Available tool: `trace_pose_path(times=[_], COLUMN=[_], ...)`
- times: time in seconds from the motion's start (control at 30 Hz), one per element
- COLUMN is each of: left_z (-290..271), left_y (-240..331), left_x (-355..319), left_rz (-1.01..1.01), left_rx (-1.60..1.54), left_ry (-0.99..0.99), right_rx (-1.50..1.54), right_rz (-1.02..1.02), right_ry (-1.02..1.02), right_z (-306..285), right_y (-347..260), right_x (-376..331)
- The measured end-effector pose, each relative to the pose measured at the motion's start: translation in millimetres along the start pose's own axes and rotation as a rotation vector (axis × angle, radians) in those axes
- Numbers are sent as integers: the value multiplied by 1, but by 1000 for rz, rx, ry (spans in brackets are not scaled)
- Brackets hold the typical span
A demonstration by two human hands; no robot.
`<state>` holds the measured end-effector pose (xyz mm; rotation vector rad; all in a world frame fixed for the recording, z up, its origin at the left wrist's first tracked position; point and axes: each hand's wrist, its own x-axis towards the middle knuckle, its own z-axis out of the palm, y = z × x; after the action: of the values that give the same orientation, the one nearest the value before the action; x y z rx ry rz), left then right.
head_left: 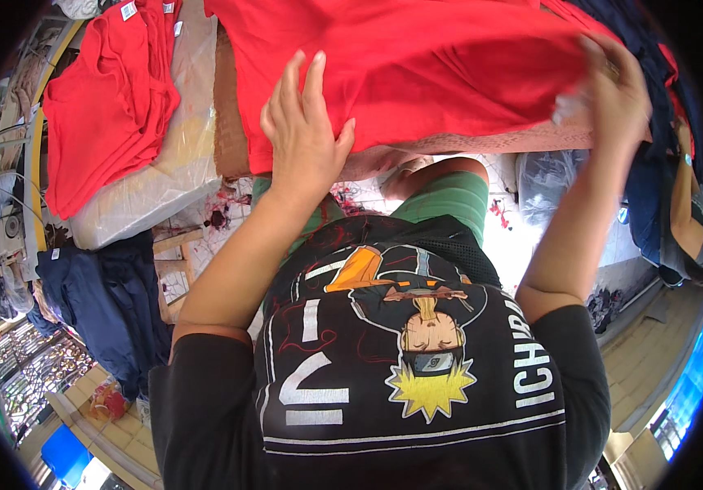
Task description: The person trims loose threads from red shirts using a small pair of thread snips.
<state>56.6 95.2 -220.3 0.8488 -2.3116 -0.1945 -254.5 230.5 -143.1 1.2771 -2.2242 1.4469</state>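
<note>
Two hands: both are on one red garment [417, 65] spread across the surface in front of the person.
Left hand [307, 135]: lies flat on the garment's near left part, fingers [302, 82] stretched out and loose, pressing rather than gripping.
Right hand [617, 98]: fingers curled and clenched on the garment's right edge, pinching a fold of cloth with a pale tag beside it.
Red garment: lies on a brownish-pink cloth [466, 145] covering the surface, its near hem hanging toward the person's lap.
Nearby: a stack of red garments [106, 98] sits on a plastic-wrapped bundle [164, 175] to the left; dark blue clothes [102, 306] lie lower left.
Risk: since only the right side is truly gripped, a pull from there could, I judge, drag the cloth out from under the flat left palm and crease it.
Second risk: the hanging hem might slip off the surface edge.
</note>
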Motion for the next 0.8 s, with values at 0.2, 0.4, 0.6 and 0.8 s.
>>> trace_pose_path(times=[0.2,0.4,0.6,0.8], left_z=[-9,-20,-30,-46], left_y=[-18,-12,-53,-70], left_x=[-11,4,-24,-34], left_rz=[96,89,32,250], left_rx=[-151,-148,-193,-56], left_ry=[-63,178,119,-195], right_rx=[-205,-87,50,-293], right_rz=[166,-307,-233,-48], right_ry=[-213,-482,-39,-489], right_z=[-57,99,40,40], right_y=[-30,-84,-38,9], right_x=[-32,-96,-36,-70])
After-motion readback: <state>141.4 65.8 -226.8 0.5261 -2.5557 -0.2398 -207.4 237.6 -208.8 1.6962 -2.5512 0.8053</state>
